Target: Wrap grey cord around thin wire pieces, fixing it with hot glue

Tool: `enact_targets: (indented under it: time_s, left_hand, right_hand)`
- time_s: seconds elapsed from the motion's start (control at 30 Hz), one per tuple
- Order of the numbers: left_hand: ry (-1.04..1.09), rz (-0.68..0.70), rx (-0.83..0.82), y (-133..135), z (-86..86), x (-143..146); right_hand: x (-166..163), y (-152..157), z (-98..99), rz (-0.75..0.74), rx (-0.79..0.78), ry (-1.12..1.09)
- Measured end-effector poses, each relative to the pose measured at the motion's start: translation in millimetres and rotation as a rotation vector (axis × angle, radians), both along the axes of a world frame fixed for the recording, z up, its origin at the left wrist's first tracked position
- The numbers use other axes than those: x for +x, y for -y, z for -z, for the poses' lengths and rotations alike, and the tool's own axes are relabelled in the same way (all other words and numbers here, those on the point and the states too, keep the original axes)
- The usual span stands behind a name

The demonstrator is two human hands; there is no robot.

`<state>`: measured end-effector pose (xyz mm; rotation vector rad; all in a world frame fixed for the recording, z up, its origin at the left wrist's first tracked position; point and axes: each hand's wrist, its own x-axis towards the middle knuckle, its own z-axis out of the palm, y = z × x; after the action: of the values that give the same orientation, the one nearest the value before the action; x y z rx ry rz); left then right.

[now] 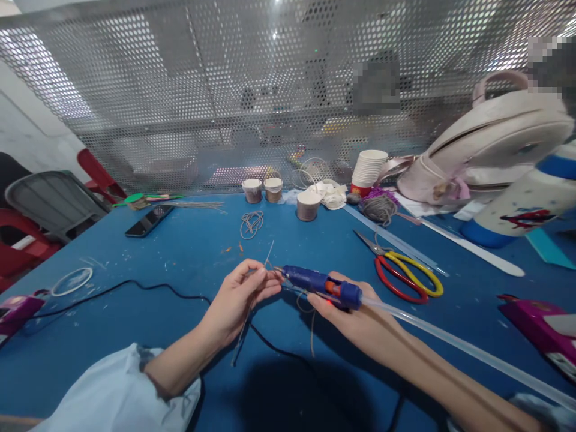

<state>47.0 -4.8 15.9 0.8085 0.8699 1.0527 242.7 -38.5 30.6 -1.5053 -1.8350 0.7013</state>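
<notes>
The right hand (355, 312) gripped a blue glue gun (310, 280), its nozzle (278, 269) just beside the left hand (243, 291), which pinched a thin strand (240, 343). Right of the gun on the blue surface (180, 342) lay scissors (400, 277); beyond it, coiled cord (251, 225) and three small pots (308, 206); well to its left, a phone (149, 221).

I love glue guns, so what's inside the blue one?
A clear stick enters the back of the blue glue gun, and an orange part shows near there. Everything else inside is covered.
</notes>
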Motion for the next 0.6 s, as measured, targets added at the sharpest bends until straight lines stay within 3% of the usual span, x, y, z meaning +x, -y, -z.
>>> enact_targets:
  time_s: [0.6]
  left_hand:
    - [-0.005, -0.011, 0.015, -0.5, 0.8, -0.1]
  right_hand:
    - [0.8, 0.4, 2.0, 0.001, -0.045, 0.005]
